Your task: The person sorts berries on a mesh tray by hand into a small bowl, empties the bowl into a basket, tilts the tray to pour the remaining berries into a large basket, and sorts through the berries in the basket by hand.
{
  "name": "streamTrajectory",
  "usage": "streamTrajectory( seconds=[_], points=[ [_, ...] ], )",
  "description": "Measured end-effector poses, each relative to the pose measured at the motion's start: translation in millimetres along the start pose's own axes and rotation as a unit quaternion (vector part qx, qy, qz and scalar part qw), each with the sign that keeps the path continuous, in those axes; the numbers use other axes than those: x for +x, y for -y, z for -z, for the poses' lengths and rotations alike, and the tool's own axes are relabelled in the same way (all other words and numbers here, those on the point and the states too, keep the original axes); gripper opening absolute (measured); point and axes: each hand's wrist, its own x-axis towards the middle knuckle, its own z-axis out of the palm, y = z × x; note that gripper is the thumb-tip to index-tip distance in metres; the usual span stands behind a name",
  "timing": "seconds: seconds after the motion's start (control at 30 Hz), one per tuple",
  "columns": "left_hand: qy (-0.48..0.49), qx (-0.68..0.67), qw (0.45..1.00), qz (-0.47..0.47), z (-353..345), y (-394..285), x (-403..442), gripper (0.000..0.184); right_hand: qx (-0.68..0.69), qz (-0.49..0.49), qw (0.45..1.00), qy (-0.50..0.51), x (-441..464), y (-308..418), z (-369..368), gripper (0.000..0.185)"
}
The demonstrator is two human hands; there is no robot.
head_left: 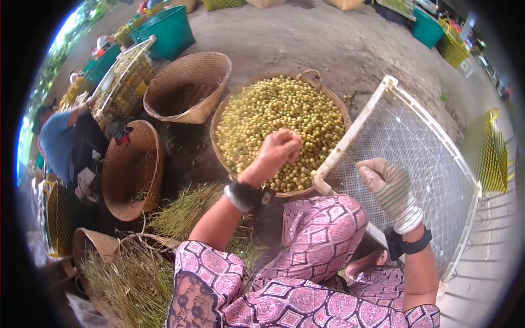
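Note:
My bare left hand (279, 148) is closed, fingertips pinched together, above a round woven basket (340, 104) heaped with small round yellow-green fruits (273, 104). Whatever it may hold is too small or hidden to name. Over the near left corner of a white-framed mesh screen (418, 112), my right hand (385, 186) is curled into a fist. A white glove with green stripes covers it, and its inner side is hidden. The screen is tilted beside the fruit basket, and its corner touches or overlaps the basket's rim.
Two woven baskets (188, 82) (131, 169) stand left of the fruit. Thin green stems (136, 279) fill a basket at lower left, with more on the ground. A person in blue (57, 139) sits at far left. Teal tubs (167, 33) and yellow mesh baskets (486, 153) stand around.

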Motion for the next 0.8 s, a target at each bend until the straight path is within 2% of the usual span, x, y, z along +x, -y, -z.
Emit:
streamTrajectory(
  seconds=[0.03,0.07,0.1,0.17,0.23,0.27,0.33,0.37,0.43,0.5,0.57,0.63,0.8],
  points=[
    [0.008,0.016,1.000,-0.014,11.8,1.0,-11.7,0.012,0.004,0.003,1.000,0.011,2.6,11.2,-5.1,0.019],
    [-0.076,0.177,0.981,-0.033,25.5,3.0,-22.3,0.009,0.033,0.011,0.999,0.017,2.4,16.1,-11.0,0.020],
    [-0.158,0.332,0.929,-0.047,43.3,7.2,-32.5,0.008,0.032,0.007,0.999,0.024,0.8,18.5,-14.7,0.020],
    [-0.266,0.477,0.834,-0.075,118.9,40.5,-43.7,0.017,0.030,-0.008,0.999,0.034,-5.3,18.0,-21.7,0.020],
    [-0.226,0.664,0.708,0.081,176.6,57.4,-57.9,0.022,0.020,0.003,1.000,0.024,-10.3,7.7,-25.8,0.019],
    [-0.280,0.708,0.642,0.091,171.3,57.2,-60.5,0.026,0.013,-0.001,1.000,0.025,-11.2,4.3,-24.9,0.019],
    [-0.270,0.672,0.667,0.174,174.9,47.5,-50.1,0.042,0.006,-0.014,0.999,0.030,-14.8,-0.3,-25.5,0.019],
    [-0.253,0.631,0.722,0.127,180.8,57.5,-37.9,0.050,0.006,-0.021,0.999,0.032,-16.2,-1.7,-26.1,0.020],
    [-0.212,0.642,0.736,-0.021,174.1,85.6,-5.2,0.059,-0.017,-0.032,0.999,0.037,-16.3,1.1,-27.4,0.020],
    [-0.153,0.624,0.767,0.001,139.8,83.2,19.2,0.063,-0.061,-0.046,0.996,0.041,-20.7,5.6,-28.5,0.020],
    [-0.101,0.662,0.742,0.012,124.0,94.0,38.0,0.066,-0.068,-0.040,0.997,0.028,-27.5,4.9,-26.2,0.021],
    [-0.100,0.676,0.730,-0.029,105.1,97.4,46.1,0.066,-0.052,-0.045,0.998,0.012,-34.7,1.0,-21.7,0.021],
    [-0.014,0.634,0.773,-0.017,80.9,73.2,40.0,0.066,0.032,-0.103,0.994,0.014,-45.5,-17.1,-10.9,0.024]
  ],
)
